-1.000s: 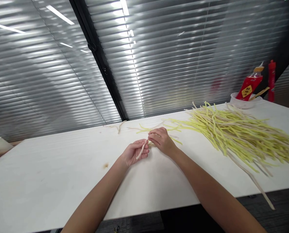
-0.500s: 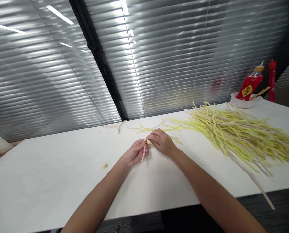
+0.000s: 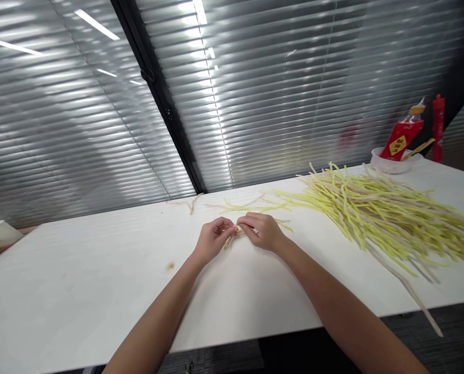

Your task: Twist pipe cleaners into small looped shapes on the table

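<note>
Over the middle of the white table [image 3: 99, 280], my left hand [image 3: 213, 240] and my right hand [image 3: 263, 231] meet fingertip to fingertip. Both pinch a small pale pipe cleaner [image 3: 236, 227], mostly hidden by the fingers. Short yellow and beige pieces [image 3: 227, 243] show just beneath the hands; whether they join the pinched one I cannot tell. Behind the right hand lie a few loose yellow pipe cleaners [image 3: 251, 208].
A large heap of yellow and beige pipe cleaners [image 3: 387, 213] spreads at the right, one beige strand overhanging the front edge. Behind it a clear plastic bowl [image 3: 389, 165] holds a red bottle [image 3: 401, 136]. Beige scraps [image 3: 193, 204] lie near the blinds [image 3: 270, 104].
My left hand has turned from palm-up to palm-down, its fingers now curling over toward the right hand. The pale end that hung from it is out of sight. My right hand has lowered slightly.
</note>
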Available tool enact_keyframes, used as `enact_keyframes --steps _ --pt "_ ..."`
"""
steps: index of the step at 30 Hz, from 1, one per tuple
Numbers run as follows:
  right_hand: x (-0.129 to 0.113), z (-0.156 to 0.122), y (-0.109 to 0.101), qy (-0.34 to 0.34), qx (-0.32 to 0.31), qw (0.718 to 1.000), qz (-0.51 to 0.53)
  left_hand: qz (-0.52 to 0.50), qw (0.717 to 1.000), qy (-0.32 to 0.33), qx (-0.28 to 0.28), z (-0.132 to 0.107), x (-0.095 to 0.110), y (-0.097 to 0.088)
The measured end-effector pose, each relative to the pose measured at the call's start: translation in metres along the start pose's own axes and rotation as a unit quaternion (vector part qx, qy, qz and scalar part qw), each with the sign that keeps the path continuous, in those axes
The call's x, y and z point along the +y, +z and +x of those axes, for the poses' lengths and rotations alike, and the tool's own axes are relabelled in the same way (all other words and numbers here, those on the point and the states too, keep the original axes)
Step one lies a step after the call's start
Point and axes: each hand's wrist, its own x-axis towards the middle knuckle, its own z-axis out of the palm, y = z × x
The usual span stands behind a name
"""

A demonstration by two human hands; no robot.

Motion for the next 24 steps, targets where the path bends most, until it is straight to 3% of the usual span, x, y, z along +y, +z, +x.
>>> enact_keyframes --steps 3,17,21,24 --pt "0.0 0.0 0.001 0.008 -0.016 1.0 0.002 0.084 0.996 0.03 0.014 -0.001 0.0 -0.004" --pt "0.001 0.0 0.009 0.08 -0.045 0.996 -0.021 0.146 0.986 0.074 -0.023 0.001 -0.012 -0.011" --pt "0.002 -0.001 0.007 0.05 -0.051 0.997 -0.024 0.141 0.987 0.055 -0.053 -0.001 -0.009 -0.008" --pt "0.003 -0.001 0.006 0.023 -0.055 0.997 -0.041 0.077 0.992 0.002 -0.099 -0.001 -0.003 -0.009"
